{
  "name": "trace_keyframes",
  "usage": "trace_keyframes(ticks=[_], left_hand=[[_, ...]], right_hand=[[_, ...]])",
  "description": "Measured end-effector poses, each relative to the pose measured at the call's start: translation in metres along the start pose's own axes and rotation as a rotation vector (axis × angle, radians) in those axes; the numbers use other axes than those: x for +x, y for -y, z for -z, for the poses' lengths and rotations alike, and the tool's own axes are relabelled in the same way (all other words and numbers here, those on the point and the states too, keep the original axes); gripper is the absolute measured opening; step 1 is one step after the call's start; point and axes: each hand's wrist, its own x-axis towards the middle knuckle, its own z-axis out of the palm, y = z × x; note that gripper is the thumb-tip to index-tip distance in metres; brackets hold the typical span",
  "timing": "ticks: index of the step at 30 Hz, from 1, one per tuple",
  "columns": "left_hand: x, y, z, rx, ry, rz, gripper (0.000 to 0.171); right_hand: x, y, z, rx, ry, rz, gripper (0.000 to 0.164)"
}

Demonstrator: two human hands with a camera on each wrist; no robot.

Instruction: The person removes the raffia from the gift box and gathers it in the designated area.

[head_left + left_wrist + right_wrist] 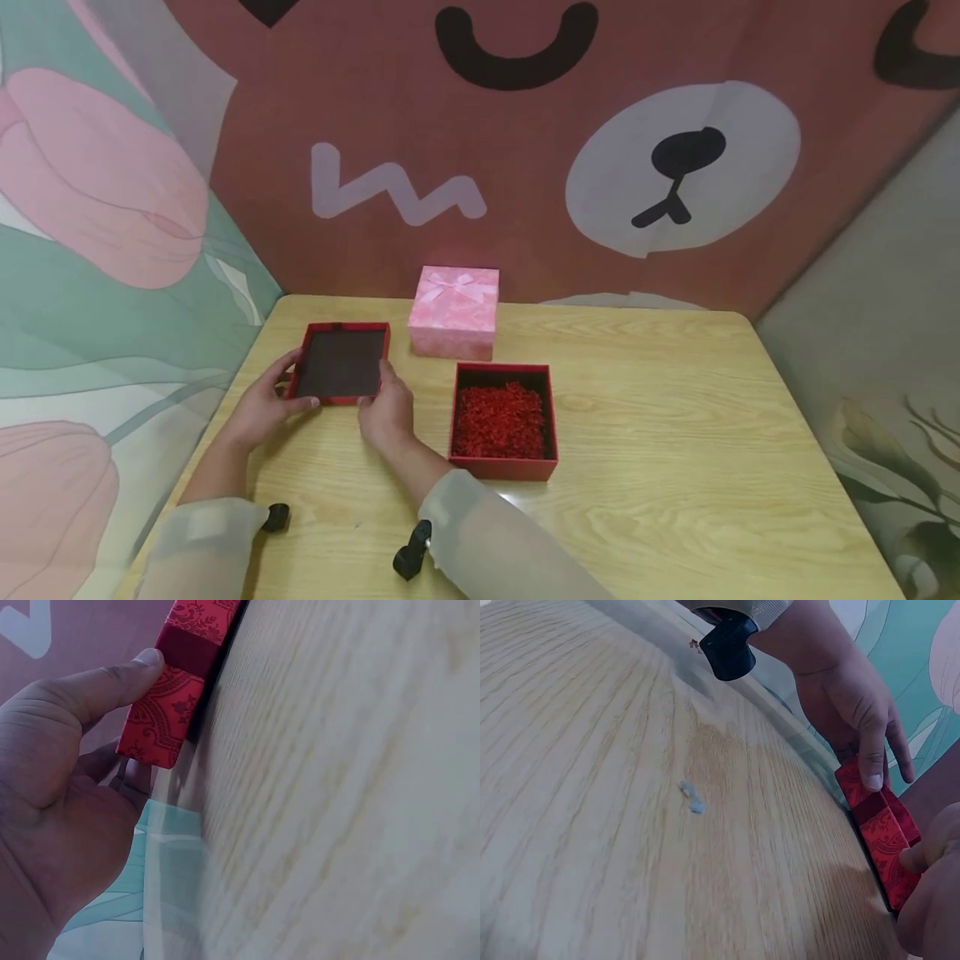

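Observation:
A red box lid [339, 364] lies with its dark inside facing up at the left of the table. My left hand [262, 407] grips its left near corner, thumb along the near side and fingers at the left side. The right hand [388, 410] holds the lid's right near corner. In the left wrist view, the lid's side [161, 709] shows a red pattern and a dark red ribbon band under the thumb. Whether the lid touches the table cannot be told. Right of the hands stands an open red box [504, 469], filled with red shredded paper [501, 421].
A closed pink gift box [453, 310] with a bow print stands behind, between lid and red box. The wooden table [660, 433] meets a bear-patterned wall [525, 167]. A small pale scrap [693, 798] lies on the table in the right wrist view.

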Motion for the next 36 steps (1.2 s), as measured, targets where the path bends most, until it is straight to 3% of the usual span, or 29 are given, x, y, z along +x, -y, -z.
trace_keyframes(ticks=[5, 12, 20, 28, 36], left_hand=[[0.007, 0.003, 0.001, -0.017, -0.034, -0.004, 0.098], [0.010, 0.006, -0.002, -0.040, -0.064, 0.043, 0.099], [0.010, 0.007, -0.003, -0.002, -0.092, 0.064, 0.097], [0.010, 0.000, -0.004, -0.016, -0.089, 0.097, 0.096], [0.007, 0.000, -0.003, -0.008, -0.108, 0.058, 0.091]], right_hand=[[0.004, 0.002, -0.004, 0.010, -0.019, -0.039, 0.071], [0.008, 0.002, -0.007, 0.084, -0.030, -0.098, 0.069], [0.008, -0.001, -0.008, 0.129, -0.054, -0.124, 0.066], [-0.001, -0.003, 0.000, 0.200, -0.023, -0.123, 0.068], [-0.012, 0.000, 0.014, 0.317, 0.029, -0.162, 0.070]])
